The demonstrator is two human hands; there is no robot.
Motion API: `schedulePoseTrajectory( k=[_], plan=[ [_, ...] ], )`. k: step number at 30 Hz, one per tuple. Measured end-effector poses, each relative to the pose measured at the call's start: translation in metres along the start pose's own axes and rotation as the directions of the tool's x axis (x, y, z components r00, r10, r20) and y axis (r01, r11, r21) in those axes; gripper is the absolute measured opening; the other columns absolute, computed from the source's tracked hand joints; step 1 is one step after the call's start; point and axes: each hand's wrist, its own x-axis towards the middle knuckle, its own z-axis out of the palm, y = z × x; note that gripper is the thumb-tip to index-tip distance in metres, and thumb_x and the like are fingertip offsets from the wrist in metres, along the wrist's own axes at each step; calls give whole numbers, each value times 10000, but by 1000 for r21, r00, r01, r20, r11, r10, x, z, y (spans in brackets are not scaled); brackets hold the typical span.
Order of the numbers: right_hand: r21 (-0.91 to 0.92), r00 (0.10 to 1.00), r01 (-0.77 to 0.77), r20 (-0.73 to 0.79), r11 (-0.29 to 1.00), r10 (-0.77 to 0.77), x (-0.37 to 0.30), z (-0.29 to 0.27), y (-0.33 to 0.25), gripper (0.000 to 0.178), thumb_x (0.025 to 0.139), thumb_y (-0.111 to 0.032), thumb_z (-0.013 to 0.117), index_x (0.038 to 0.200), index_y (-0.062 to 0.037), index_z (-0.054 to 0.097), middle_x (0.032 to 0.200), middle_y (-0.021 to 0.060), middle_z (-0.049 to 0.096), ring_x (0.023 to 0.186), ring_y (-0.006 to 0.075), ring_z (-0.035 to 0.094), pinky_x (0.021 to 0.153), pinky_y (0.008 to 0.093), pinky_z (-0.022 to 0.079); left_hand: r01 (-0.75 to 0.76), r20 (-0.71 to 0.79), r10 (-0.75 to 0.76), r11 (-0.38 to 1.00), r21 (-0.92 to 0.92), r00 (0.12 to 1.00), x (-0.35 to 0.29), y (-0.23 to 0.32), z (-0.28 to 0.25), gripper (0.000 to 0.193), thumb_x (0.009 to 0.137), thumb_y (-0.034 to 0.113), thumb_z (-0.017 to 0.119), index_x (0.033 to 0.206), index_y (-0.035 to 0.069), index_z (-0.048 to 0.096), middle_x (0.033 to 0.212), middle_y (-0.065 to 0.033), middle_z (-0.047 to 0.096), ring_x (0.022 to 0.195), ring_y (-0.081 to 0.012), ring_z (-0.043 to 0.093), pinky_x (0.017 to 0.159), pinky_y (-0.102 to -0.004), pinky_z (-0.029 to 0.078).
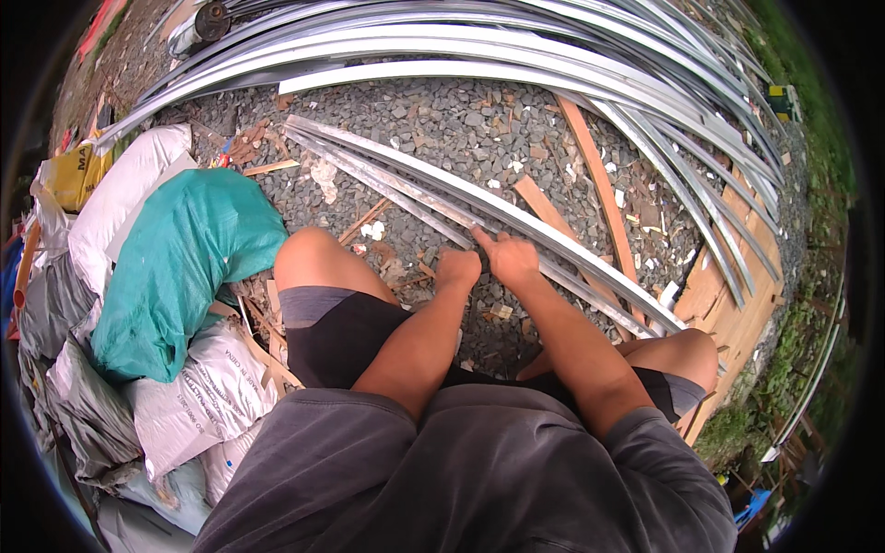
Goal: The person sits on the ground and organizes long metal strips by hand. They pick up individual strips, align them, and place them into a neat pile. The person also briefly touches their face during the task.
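Long, thin metal channels (396,175) lie slantwise on the gravel in front of my knees, some of them dusty and pale. My left hand (458,267) is a closed fist at the near edge of the nearest channel; what its fingers hold is hidden. Right beside it, my right hand (513,260) grips that channel from above. Its index finger stretches out along the metal toward the far left, and the other fingers are partly curled. The channel runs on beneath the hand toward my right knee.
Many long silver metal profiles (442,41) lie heaped across the far side. Wooden strips (599,184) rest on the gravel (433,111) to the right. A green sack (184,267) and white sacks (198,396) crowd the left. Plywood (737,295) lies by my right knee.
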Motion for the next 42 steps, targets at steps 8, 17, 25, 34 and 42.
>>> schedulePoseTrajectory(
  k=[8, 17, 25, 34, 42],
  plan=[
    [-126, 997, -40, 65, 991, 48, 7, 4, -10, 365, 963, -173, 517, 1325, -190, 562, 1064, 143, 711, 929, 308, 735, 756, 436, 552, 109, 56, -96, 739, -665, 994, 45, 4, -6, 333, 986, 211, 570, 1257, 18, 565, 1251, -154, 624, 1024, -340, 671, 894, -463, 448],
    [104, 987, 9, -163, 994, 8, -14, 16, 9, 214, 939, -165, 548, 1139, -116, 607, 1053, 133, 705, 961, 317, 718, 771, 462, 552, 201, 179, -103, 678, -707, 978, 44, 30, -15, 500, 1045, 372, 531, 1442, 70, 502, 1343, -156, 583, 1205, -338, 602, 1078, -528, 359],
    [382, 987, -151, 2, 912, 162, -21, 23, -1, 216, 930, -229, 611, 1052, -63, 675, 1010, 200, 707, 946, 397, 700, 850, 518, 543, 133, 108, -83, 760, -636, 991, 58, 20, -9, 588, 991, 407, 629, 1425, 32, 498, 1284, -187, 570, 1078, -349, 622, 964, -549, 452],
    [899, 897, -320, 187, 298, 400, -9, 49, -18, 661, 894, -155, 681, 1494, -60, 420, 914, 129, 659, 852, 261, 653, 785, 387, 522, 124, 166, -10, 708, -696, 986, 74, 18, -11, 507, 982, 343, 617, 1357, 18, 509, 1168, -175, 576, 977, -308, 642, 863, -444, 506],
    [962, 893, -258, 274, -93, 357, 8, 63, -19, 687, 849, -40, 630, 1507, -72, 435, 842, 106, 659, 647, 164, 602, 561, 319, 473, 146, 148, -61, 717, -682, 987, 95, 17, -13, 590, 964, 405, 639, 1413, 65, 461, 1272, -161, 531, 1101, -291, 619, 949, -431, 459]
  ],
)
